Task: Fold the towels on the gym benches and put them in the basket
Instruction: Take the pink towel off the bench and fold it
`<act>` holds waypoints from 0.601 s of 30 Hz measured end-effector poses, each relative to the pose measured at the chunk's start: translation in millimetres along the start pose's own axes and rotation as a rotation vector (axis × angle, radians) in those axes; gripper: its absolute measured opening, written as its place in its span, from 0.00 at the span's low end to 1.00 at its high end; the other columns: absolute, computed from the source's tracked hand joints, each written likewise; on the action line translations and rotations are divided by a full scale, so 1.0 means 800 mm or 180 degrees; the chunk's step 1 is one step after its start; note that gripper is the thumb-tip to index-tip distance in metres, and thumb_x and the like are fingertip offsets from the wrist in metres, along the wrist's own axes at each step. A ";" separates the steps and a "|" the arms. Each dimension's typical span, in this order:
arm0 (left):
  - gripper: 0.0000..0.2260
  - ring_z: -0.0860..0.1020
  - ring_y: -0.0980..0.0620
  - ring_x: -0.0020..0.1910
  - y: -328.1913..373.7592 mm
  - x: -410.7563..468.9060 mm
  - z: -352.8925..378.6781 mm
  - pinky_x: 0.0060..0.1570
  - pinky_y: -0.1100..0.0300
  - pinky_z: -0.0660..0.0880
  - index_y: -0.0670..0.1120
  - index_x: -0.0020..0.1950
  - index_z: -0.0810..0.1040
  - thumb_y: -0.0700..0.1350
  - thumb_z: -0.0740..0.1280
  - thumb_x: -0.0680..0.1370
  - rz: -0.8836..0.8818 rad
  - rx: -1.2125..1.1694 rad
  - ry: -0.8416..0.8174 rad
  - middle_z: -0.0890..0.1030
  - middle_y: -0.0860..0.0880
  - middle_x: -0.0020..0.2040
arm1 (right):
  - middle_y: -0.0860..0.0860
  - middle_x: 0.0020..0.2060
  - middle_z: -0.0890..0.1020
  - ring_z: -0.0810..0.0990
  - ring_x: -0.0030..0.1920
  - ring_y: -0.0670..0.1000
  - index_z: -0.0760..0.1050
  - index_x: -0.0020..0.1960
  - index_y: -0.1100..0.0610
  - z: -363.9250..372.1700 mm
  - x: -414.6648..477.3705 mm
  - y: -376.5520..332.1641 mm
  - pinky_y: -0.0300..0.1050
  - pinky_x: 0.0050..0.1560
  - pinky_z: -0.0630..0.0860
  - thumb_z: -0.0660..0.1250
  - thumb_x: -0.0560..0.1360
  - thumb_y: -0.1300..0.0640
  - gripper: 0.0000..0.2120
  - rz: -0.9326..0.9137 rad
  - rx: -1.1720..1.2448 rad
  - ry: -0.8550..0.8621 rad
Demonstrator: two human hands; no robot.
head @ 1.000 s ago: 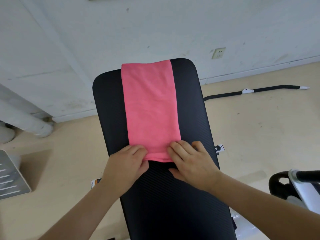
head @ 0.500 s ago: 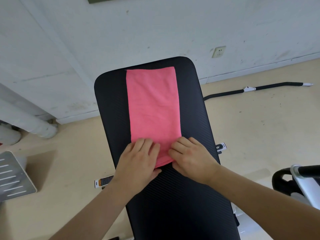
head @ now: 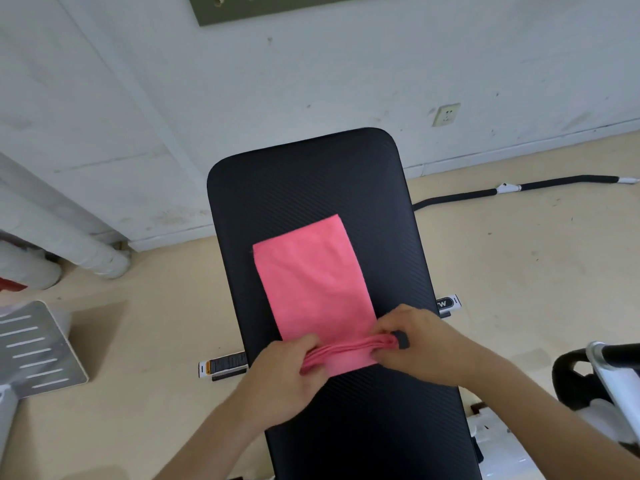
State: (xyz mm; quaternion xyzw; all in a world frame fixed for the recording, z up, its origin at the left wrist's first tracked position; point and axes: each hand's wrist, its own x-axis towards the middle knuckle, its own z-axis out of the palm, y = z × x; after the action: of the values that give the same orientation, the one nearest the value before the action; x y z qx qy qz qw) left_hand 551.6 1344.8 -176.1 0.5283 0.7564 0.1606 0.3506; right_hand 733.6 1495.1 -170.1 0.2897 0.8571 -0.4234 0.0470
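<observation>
A pink towel (head: 311,282), folded into a long strip, lies lengthwise on a black padded gym bench (head: 311,181). Its near end is bunched into a ridge of folds. My left hand (head: 287,372) pinches the left side of that ridge. My right hand (head: 419,344) pinches the right side, thumb under the folds. The far end of the towel lies flat, well short of the bench's far edge. No basket is in view.
A white wall with a socket (head: 446,114) stands just beyond the bench. A black bar (head: 485,192) lies on the beige floor at right. A grey slotted plate (head: 34,348) sits at left, white pipes (head: 69,244) behind it, and gym equipment (head: 602,375) at lower right.
Both hands went from pressing flat on the towel's near end to pinching it into folds. The towel has slid toward me, leaving the far part of the bench bare.
</observation>
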 end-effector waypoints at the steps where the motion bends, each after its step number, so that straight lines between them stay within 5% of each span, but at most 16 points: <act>1: 0.02 0.74 0.56 0.31 0.002 0.001 -0.010 0.34 0.60 0.69 0.50 0.42 0.75 0.46 0.66 0.75 -0.0040 -0.0311 0.0076 0.76 0.50 0.33 | 0.45 0.41 0.81 0.75 0.43 0.39 0.81 0.46 0.52 -0.006 0.001 -0.007 0.34 0.45 0.72 0.69 0.73 0.53 0.04 0.0057 0.0366 0.0120; 5: 0.04 0.78 0.55 0.37 0.007 0.014 -0.050 0.40 0.61 0.74 0.53 0.45 0.80 0.45 0.72 0.74 -0.0236 -0.1210 0.0715 0.82 0.52 0.40 | 0.44 0.38 0.81 0.78 0.39 0.42 0.78 0.44 0.48 -0.020 0.026 -0.032 0.36 0.42 0.74 0.69 0.74 0.55 0.02 0.0127 0.1046 0.0773; 9: 0.05 0.81 0.53 0.42 0.010 0.038 -0.071 0.45 0.58 0.77 0.53 0.45 0.82 0.42 0.71 0.75 -0.0493 -0.1707 0.1412 0.84 0.52 0.41 | 0.42 0.41 0.82 0.79 0.44 0.43 0.78 0.49 0.49 -0.025 0.071 -0.051 0.39 0.46 0.74 0.69 0.74 0.54 0.04 0.0316 0.0875 0.1545; 18: 0.09 0.80 0.50 0.37 -0.012 0.072 -0.066 0.42 0.48 0.76 0.48 0.40 0.80 0.50 0.67 0.77 -0.0962 -0.1577 0.2204 0.82 0.50 0.35 | 0.47 0.42 0.81 0.79 0.43 0.50 0.75 0.54 0.54 -0.018 0.128 -0.064 0.47 0.46 0.75 0.63 0.78 0.48 0.11 0.0403 -0.0011 0.1812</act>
State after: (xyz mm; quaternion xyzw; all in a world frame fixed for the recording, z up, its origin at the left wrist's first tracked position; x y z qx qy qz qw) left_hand 496.5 1400.5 -165.7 0.2272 0.8366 0.4510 0.2123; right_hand 623.5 1528.6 -158.6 0.4498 0.8167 -0.3198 -0.1686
